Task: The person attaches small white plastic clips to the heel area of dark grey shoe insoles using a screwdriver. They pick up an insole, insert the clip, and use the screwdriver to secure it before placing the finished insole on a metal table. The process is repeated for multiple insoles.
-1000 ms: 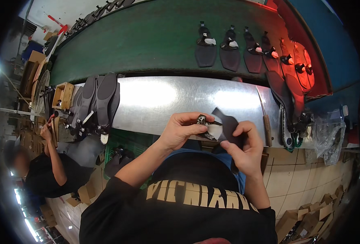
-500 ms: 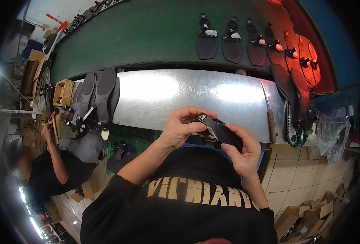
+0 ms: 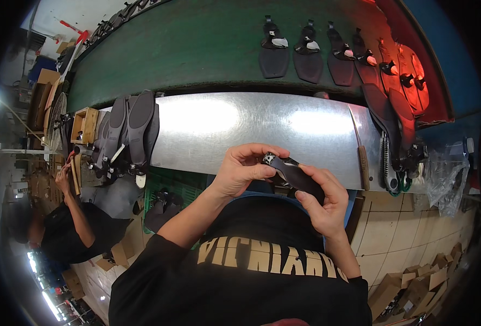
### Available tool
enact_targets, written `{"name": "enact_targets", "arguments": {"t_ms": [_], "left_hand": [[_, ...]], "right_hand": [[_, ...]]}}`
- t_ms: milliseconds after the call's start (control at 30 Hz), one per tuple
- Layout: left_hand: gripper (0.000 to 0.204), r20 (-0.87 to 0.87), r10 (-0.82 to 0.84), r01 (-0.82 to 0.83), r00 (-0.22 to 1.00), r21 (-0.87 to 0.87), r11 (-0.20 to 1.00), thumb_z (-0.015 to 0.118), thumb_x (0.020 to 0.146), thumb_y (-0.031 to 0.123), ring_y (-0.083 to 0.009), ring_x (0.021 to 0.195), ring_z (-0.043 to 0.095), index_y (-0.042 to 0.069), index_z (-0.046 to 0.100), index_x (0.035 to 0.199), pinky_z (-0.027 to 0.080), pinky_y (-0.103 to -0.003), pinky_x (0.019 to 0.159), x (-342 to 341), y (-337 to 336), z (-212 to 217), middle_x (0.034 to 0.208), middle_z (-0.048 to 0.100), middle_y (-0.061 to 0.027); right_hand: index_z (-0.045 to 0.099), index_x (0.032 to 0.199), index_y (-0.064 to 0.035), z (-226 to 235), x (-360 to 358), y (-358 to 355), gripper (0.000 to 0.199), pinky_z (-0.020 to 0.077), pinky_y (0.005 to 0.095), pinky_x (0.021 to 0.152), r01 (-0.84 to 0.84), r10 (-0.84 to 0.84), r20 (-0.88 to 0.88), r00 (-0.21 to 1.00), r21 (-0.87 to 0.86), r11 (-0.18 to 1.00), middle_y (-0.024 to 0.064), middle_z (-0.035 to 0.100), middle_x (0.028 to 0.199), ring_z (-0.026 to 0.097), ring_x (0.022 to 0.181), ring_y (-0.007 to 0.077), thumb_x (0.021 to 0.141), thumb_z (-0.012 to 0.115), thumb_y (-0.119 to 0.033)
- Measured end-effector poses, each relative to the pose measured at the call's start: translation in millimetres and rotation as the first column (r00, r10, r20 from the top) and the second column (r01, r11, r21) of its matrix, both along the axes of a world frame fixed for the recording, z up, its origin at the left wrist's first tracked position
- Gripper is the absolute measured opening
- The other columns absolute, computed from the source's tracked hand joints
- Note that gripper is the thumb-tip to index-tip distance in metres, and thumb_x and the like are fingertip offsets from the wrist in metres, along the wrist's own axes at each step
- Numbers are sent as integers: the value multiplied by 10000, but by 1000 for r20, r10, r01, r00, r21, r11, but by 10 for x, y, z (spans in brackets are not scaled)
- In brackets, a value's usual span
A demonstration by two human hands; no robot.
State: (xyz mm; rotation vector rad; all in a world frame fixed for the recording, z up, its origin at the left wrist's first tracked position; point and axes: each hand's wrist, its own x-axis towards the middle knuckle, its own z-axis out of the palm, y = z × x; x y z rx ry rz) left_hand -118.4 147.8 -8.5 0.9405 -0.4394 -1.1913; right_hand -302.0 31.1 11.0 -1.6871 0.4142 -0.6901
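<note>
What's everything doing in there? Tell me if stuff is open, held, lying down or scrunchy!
Left hand: gripping
Right hand: gripping
Dark shoe piece: held between both hands
Wooden-handled tool: lying down
Wooden box: open
Clear plastic bag: crumpled
Cardboard boxes: some flaps open
Sandal row: lying down, some lit red

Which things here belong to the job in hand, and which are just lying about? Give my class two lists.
In the job:
Sole, held by left hand and right hand
Probably the strapped soles on the green table

Apparently just lying about:
Awl, untouched
Clear plastic
Cartons on the floor
</note>
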Motion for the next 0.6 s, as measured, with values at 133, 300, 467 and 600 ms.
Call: {"name": "enact_targets", "arguments": {"t_ms": [133, 300, 467, 600], "left_hand": [[312, 96, 15, -15, 995, -4, 1000, 715, 725, -44, -271, 1037, 641, -20, 668, 1033, 576, -352, 848, -2, -1, -10, 1134, 634, -219], [314, 218, 18, 3, 976, -96, 995, 708, 710, -67, -292, 1050, 636, -36, 678, 1021, 535, -375, 904, 25, 13, -61, 1146, 631, -236], [354, 313, -26, 67, 950, -122, 990, 682, 701, -105, -309, 1071, 632, -13, 696, 1042, 524, -380, 919, 52, 21, -26, 1162, 622, -263], [391, 331, -74, 132, 941, -156, 979, 663, 713, -112, -325, 1099, 622, 11, 697, 1082, 529, -377, 914, 75, 21, -15, 1200, 598, -286]], "right_hand": [[638, 1147, 9, 70, -4, -2, 418, 484, 270, 733, 0, -2, -37, 999, -45, 999, 130, 650, 919, 632, 804, 188, 733, 684, 49], [642, 1143, 0, 159, 14, -37, 420, 480, 270, 661, -21, 11, -56, 998, -179, 984, 118, 629, 863, 626, 746, 193, 727, 688, 44], [649, 1123, -8, 198, 10, -52, 419, 481, 301, 627, -39, 22, -75, 997, -232, 972, 118, 620, 836, 617, 707, 229, 708, 700, 32], [652, 1104, -14, 215, 26, -65, 412, 482, 317, 618, -35, 19, -63, 998, -275, 961, 123, 620, 826, 612, 700, 252, 698, 716, 13]]}}
